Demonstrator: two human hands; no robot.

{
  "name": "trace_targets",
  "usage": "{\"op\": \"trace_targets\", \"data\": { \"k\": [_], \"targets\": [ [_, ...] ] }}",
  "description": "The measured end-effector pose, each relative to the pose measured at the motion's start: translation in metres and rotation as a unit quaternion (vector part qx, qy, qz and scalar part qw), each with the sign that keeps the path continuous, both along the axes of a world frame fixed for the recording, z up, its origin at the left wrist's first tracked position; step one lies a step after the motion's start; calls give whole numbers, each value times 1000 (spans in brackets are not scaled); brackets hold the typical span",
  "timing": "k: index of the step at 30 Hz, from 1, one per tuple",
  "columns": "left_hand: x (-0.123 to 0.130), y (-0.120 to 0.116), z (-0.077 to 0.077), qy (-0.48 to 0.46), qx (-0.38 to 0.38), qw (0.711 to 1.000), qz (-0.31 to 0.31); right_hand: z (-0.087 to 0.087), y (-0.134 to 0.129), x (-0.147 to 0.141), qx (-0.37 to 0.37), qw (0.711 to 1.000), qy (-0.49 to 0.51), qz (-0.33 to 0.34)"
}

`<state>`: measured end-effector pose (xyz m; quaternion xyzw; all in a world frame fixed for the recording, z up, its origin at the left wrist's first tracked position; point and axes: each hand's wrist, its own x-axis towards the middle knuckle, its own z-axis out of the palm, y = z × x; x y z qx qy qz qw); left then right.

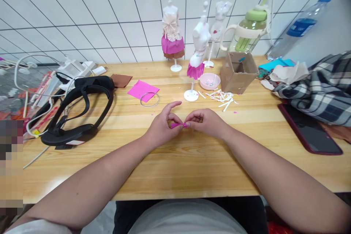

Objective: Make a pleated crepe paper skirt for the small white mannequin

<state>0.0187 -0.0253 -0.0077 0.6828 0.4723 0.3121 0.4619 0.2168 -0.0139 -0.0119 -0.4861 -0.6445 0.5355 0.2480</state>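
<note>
Between both hands, low over the middle of the table, is a small folded piece of magenta paper or cloth [175,125]. My left hand [164,124] pinches its left part between thumb and bent finger, with the index finger raised. At its right end, the fingertips of my right hand [204,121] are pressed together on it. Just beyond stands a small white mannequin [201,36] on a round base, wearing a magenta skirt [195,70]. A flat magenta sheet [141,89] lies to the left, partly under a metal ring [150,105].
Behind are a dressed mannequin [172,25] and another mannequin [219,18]. A pink bowl [210,87], white paper strips [223,97], a cardboard box [238,76] and a green-lidded jug [246,29] stand right. A black headset [82,109] lies left; a phone [309,128] lies right.
</note>
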Motion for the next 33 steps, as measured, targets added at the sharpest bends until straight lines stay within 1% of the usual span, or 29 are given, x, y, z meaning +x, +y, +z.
{"op": "trace_targets", "data": {
  "k": [2,6,12,15,18,23,27,30,33],
  "targets": [
    [0,0,-1,6,4,1000,-3,-1,0,0,7,1000,0,12],
    [-1,0,-3,-7,-6,1000,-13,-2,1,2,46,999,-20,17],
    [-1,1,-7,-7,-3,1000,-23,3,-1,4,53,998,-29,29],
    [-2,2,-10,17,12,999,-30,1,-3,2,107,991,-74,44],
    [-3,3,-12,43,28,998,-39,-3,-3,1,144,981,-125,39],
    [-5,5,-10,80,73,992,-71,-7,0,5,135,975,-178,21],
    [-4,7,-9,131,95,985,-64,-7,1,5,132,971,-199,25],
    [-2,9,-10,159,117,978,-69,-8,1,6,132,971,-197,29],
    [-1,10,-12,155,126,977,-72,-9,3,9,123,977,-169,41]
  ]
}}
